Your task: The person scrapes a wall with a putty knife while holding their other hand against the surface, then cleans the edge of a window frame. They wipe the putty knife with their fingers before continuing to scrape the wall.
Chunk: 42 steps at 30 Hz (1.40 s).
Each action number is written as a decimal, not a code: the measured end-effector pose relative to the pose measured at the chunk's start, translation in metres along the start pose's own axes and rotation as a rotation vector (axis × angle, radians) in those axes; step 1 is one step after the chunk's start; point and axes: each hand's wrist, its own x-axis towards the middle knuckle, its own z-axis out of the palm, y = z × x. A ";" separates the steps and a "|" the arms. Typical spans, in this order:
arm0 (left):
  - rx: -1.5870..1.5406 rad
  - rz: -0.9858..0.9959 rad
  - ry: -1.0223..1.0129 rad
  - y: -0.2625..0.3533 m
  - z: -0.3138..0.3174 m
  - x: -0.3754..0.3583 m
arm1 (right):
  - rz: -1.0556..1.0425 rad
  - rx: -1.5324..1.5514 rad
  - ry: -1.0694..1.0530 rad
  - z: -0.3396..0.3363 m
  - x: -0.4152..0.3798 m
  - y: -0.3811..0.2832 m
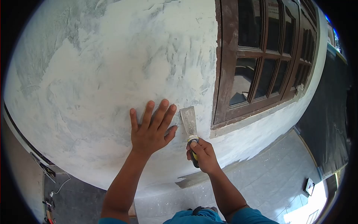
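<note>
My left hand [151, 128] lies on the white, patchy wall [112, 74] with its fingers spread and nothing in it. To its right, my right hand [203, 154] grips the black and yellow handle of a putty knife [188, 121]. The knife's wide metal blade points up along the wall, its surface smeared with pale filler. Grey streaks and ridges of filler show across the wall above both hands.
A brown wooden window frame [226, 71] with glass panes stands right of the knife. Grey floor tiles [246, 183] run below the wall. A dark panel [324, 115] is at far right, and a white cable [64, 183] lies at lower left.
</note>
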 end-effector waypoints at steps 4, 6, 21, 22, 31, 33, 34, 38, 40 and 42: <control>0.000 0.010 0.013 -0.005 0.004 0.004 | -0.010 -0.020 0.031 -0.005 -0.002 0.029; -0.009 -0.004 0.011 0.000 0.002 0.003 | -0.011 -0.021 0.050 -0.011 -0.012 0.046; 0.005 -0.031 0.006 0.004 0.000 0.004 | 0.060 0.023 0.081 -0.009 -0.019 0.041; 0.001 -0.027 0.012 0.003 0.000 0.004 | 0.062 0.025 0.077 -0.009 -0.020 0.040; 0.013 -0.075 0.020 0.015 0.006 -0.002 | 0.073 0.045 -0.009 -0.010 -0.006 0.011; 0.018 -0.082 0.021 0.017 0.006 -0.004 | 0.045 -0.016 0.014 -0.015 -0.011 0.020; 0.016 -0.083 0.025 0.017 0.006 -0.004 | 0.043 -0.013 0.005 -0.020 -0.014 0.031; 0.014 -0.087 0.042 0.018 0.006 -0.004 | 0.012 -0.008 0.021 -0.028 -0.017 0.052; 0.016 -0.089 0.043 0.018 0.006 -0.003 | 0.028 -0.007 0.012 -0.024 -0.017 0.040; 0.011 -0.093 0.039 0.017 0.005 -0.003 | 0.072 -0.013 -0.022 -0.020 -0.013 0.023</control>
